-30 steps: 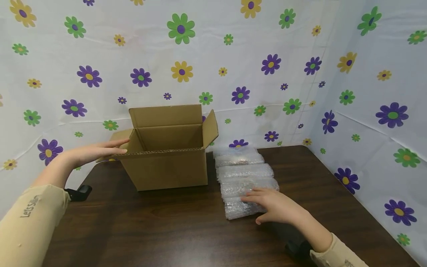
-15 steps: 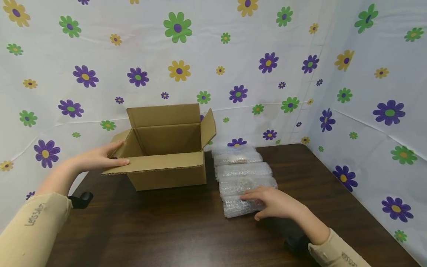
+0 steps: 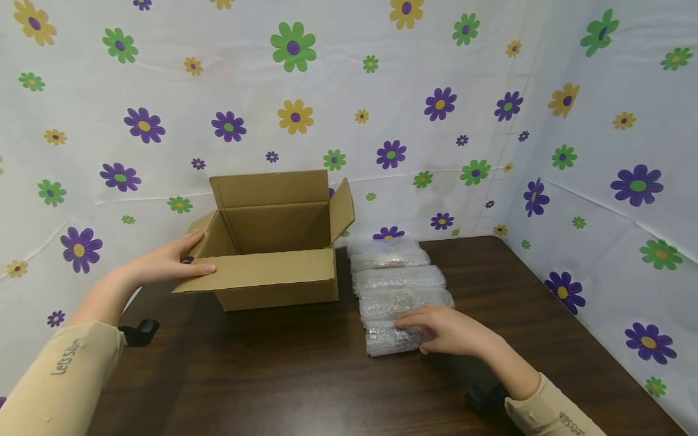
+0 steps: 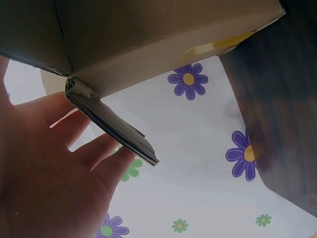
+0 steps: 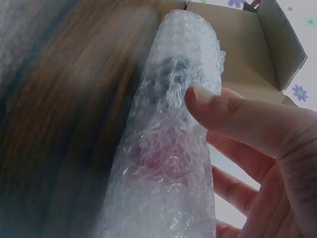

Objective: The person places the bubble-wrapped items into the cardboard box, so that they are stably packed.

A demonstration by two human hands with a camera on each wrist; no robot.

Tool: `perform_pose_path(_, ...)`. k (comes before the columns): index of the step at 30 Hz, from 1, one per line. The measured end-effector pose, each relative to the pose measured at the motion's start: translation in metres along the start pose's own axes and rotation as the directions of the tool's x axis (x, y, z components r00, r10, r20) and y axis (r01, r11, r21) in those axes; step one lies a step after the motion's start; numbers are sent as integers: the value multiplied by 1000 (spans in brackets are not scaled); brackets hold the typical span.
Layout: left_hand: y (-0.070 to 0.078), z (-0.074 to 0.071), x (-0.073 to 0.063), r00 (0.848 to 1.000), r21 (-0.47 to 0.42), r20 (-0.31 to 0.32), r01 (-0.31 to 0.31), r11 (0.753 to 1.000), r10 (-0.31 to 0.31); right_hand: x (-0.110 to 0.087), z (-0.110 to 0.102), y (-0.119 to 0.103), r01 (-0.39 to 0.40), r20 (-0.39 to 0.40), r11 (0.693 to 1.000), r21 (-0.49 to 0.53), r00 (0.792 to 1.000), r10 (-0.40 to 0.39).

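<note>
An open cardboard box (image 3: 278, 230) stands at the back left of the table. My left hand (image 3: 169, 260) is at its left corner, the thumb lying on the front flap and the straight fingers (image 4: 99, 148) against the outside of the left flap. Right of the box, several rolls in clear bubble wrap (image 3: 400, 278) lie side by side. My right hand (image 3: 452, 332) is at the nearest bubble-wrapped roll (image 5: 163, 148), with the thumb across its near side and the fingers curled behind it. Something dark and something reddish show blurred through that wrap.
The dark wooden table (image 3: 262, 369) carries the box and the rolls. White cloth with printed flowers (image 3: 392, 72) hangs behind and along the right side. The box's back flap (image 3: 269, 189) and right flap (image 3: 342, 211) stand up.
My left hand has tipped the box's front flap outward and down, its thumb now on that flap. The right thumb has come in closer to the nearest roll, which has stayed in place.
</note>
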State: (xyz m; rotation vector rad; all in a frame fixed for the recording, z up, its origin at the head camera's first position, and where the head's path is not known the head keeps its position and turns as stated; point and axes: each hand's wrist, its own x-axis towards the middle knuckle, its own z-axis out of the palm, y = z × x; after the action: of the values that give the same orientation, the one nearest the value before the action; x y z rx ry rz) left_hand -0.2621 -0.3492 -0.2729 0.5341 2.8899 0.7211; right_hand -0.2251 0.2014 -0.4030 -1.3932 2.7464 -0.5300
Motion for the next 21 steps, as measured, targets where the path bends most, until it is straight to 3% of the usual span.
perform_pose_path(3,-1,1,0,1000,-8,-1,5,1000,-5,0,-1,0,14,-8,1000,11,1000,-13)
perform_pose_path(10,-3,1,0,1000,-21,-1,-1,1000,1,1,-1,-1,-36,20,998,45,999,35)
perform_pose_path(21,-2,2,-1,1000,-19,-5,-11,1000,11,1,3,0,-79,24,996,-28,997,80)
